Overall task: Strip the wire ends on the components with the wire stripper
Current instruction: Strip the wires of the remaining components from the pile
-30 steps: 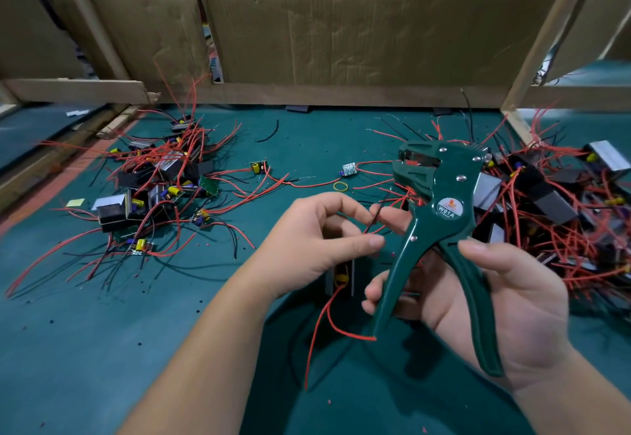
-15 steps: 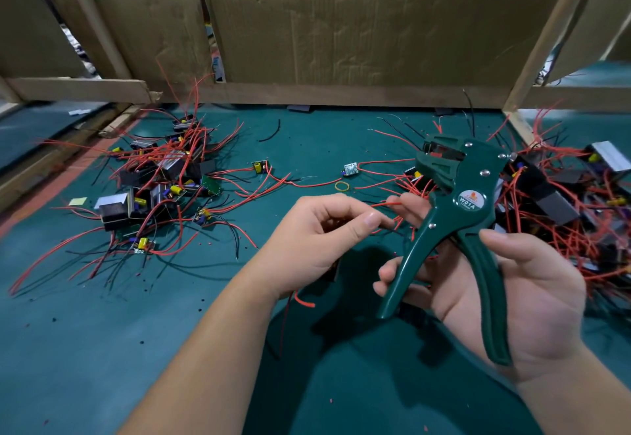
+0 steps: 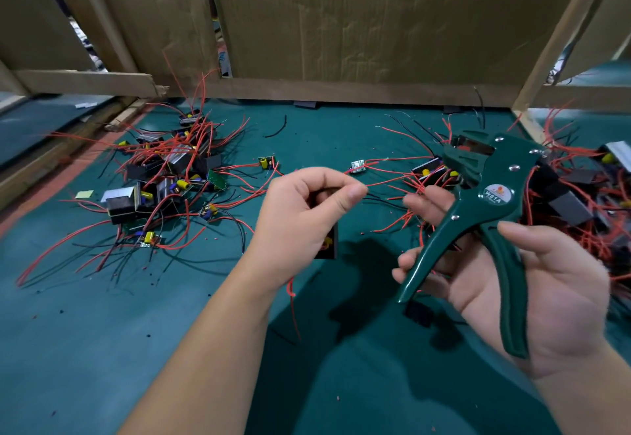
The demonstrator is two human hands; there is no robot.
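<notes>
Now: left hand (image 3: 300,216) curls round a black component (image 3: 330,240), thumb and forefinger pinched as if on a wire end too fine to see; right hand (image 3: 546,291) grips the wire stripper (image 3: 491,178), handles spread, beside it. Best feed that end square into the stripper's mouth, dangling red wire (image 3: 293,293) kept clear, then squeeze. Green desk (image 3: 102,349), wired parts in a left heap (image 3: 170,178) and right heap (image 3: 577,202), cardboard wall (image 3: 341,24) behind.

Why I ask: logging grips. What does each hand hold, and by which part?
Left hand pinches a wire of the black component; right hand grips the wire stripper by its handles.
</notes>
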